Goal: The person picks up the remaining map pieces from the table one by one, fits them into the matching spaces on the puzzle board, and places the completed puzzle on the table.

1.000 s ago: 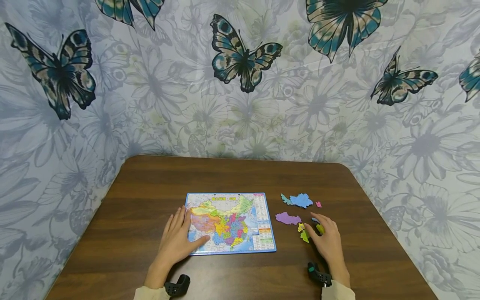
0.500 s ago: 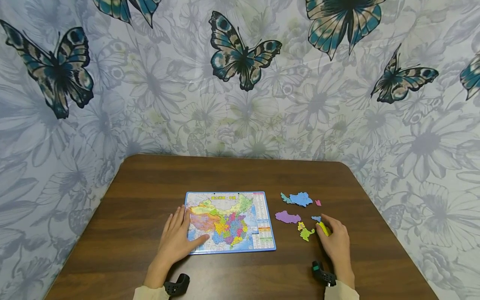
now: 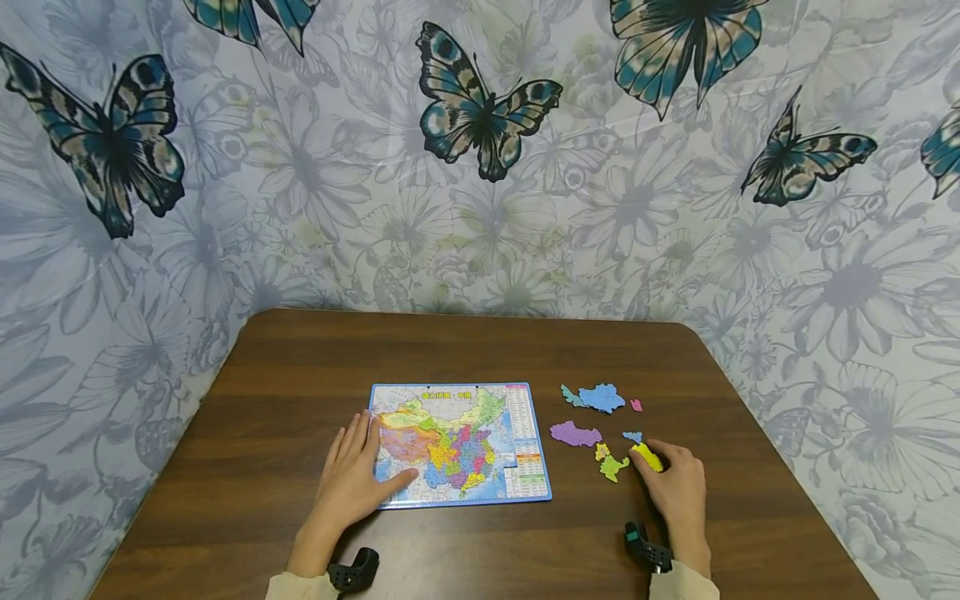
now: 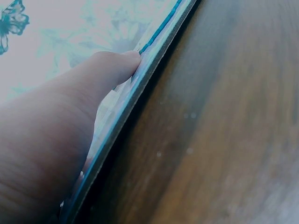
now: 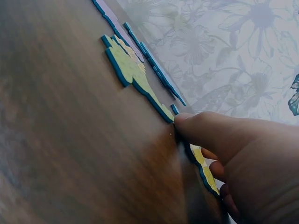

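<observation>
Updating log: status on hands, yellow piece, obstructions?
Left hand on China map puzzle board. Right hand at yellow puzzle piece, grip unclear. Green piece and small blue piece close by.

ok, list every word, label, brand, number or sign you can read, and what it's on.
None legible enough to quote.
Yellow title on the rectangular, blue-bordered map board: blurred, looks like Chinese characters.
White printed panels along the board's right side: rows of print, too small.
Loose, flat, coloured puzzle pieces: no readable lettering.
Black wrist devices: no readable marking.
</observation>
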Demonstrator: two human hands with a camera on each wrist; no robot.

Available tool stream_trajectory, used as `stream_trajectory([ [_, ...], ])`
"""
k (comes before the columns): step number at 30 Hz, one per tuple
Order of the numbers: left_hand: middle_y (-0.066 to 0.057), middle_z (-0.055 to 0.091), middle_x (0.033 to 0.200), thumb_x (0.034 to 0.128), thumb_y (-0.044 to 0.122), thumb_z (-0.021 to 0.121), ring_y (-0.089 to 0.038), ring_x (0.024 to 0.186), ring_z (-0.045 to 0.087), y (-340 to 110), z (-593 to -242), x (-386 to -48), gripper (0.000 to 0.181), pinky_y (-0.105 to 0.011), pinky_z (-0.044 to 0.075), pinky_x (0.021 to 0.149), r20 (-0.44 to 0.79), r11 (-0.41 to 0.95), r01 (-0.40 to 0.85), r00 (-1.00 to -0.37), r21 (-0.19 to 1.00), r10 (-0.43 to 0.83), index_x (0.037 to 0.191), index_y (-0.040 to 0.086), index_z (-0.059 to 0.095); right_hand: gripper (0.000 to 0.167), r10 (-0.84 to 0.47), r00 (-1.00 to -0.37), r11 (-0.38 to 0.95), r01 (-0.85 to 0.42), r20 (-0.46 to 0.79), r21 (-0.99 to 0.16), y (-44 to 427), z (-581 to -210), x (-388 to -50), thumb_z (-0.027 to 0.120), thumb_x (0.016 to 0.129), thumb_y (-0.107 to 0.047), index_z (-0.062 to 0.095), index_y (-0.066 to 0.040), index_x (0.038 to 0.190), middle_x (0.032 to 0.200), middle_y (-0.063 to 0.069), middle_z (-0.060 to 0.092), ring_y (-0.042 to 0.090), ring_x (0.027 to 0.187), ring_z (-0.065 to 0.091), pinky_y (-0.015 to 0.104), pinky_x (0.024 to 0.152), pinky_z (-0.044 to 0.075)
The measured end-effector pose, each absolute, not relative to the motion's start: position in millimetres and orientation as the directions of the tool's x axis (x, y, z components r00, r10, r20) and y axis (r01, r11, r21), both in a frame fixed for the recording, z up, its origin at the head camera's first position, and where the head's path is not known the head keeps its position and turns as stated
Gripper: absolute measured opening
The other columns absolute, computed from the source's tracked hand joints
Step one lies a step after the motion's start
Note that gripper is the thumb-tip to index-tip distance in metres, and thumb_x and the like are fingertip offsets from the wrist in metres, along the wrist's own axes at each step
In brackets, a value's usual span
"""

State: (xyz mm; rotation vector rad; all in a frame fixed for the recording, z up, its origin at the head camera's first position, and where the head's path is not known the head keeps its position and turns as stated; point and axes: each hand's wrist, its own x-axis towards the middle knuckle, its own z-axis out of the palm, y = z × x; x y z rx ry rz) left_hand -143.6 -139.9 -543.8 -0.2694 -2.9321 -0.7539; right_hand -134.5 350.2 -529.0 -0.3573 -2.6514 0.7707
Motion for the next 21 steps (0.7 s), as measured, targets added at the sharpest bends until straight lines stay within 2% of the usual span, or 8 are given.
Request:
stream_trajectory([
  [10,-0.028,0.022,0.167,0.0833,0.073,0.068,-0.044,0.156,0.020,-139.6,-544.2,-143.1,0.116,-0.059,0.010,0.127,0.147,0.861,0.196,-0.979,0.469,0.143,0.156,-0.009,0.032,0.036,0.309,-0.896,0.829,0.088,0.319,-0.553,349.2,-529.1,-134.9,0.083,0.087,-0.018,0.075,0.005,0.114,0.116,0.032,0.069,0.052,0.116,0.057,0.064,0.101,0.043],
  [21,-0.028,0.021,0.167,0.0832,0.073,0.068,-0.044,0.156,0.019,-139.4,-544.1,-143.2,0.116,-0.059,0.010,0.127,0.139,0.861,0.190,-0.980,0.472,0.140,0.156,-0.009,0.032,0.037,0.306,-0.904,0.836,0.105,0.298,-0.539,349.7,-529.3,-135.2,0.080,0.090,-0.019,0.074,0.001,0.120,0.124,0.032,0.066,0.053,0.118,0.056,0.066,0.102,0.043],
])
